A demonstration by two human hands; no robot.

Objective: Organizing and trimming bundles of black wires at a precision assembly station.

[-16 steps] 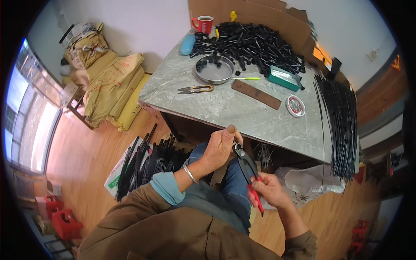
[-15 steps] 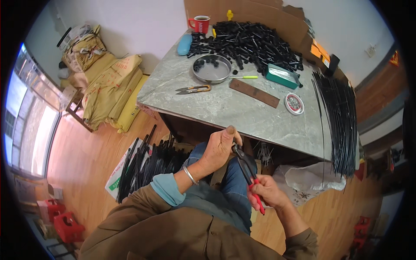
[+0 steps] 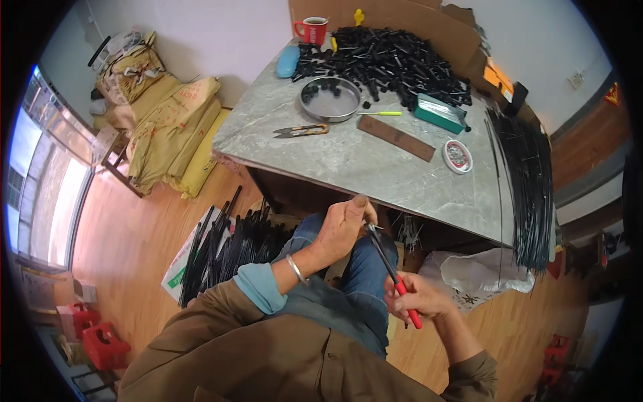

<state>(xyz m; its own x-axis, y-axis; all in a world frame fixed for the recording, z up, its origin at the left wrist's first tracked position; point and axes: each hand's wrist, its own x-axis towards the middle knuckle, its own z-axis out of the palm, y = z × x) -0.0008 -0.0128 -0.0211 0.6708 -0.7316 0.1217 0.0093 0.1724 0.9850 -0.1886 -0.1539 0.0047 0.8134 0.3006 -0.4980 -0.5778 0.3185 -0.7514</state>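
Note:
My right hand [image 3: 420,298] is wrapped round the red grips of a pair of long pliers [image 3: 385,256]. Their dark jaws point up and left, to the fingertips of my left hand [image 3: 341,229]. That hand is closed, thumb uppermost, just below the table's front edge. Something small and pale, like a bit of wire, shows at the jaws; what the left fingers pinch is hidden. Both hands are above my knees.
The grey table [image 3: 268,151] bears a heap of black parts [image 3: 395,60], a round metal tray [image 3: 331,115], thread snips [image 3: 301,131], a brown bar [image 3: 395,138], a white dish [image 3: 457,167] and black rods [image 3: 526,181]. More black rods [image 3: 248,244] stand at lower left.
The pliers have turned in my right hand, so they look narrower and edge-on. My right hand has shifted slightly, and the left stays near its place, thumb still up.

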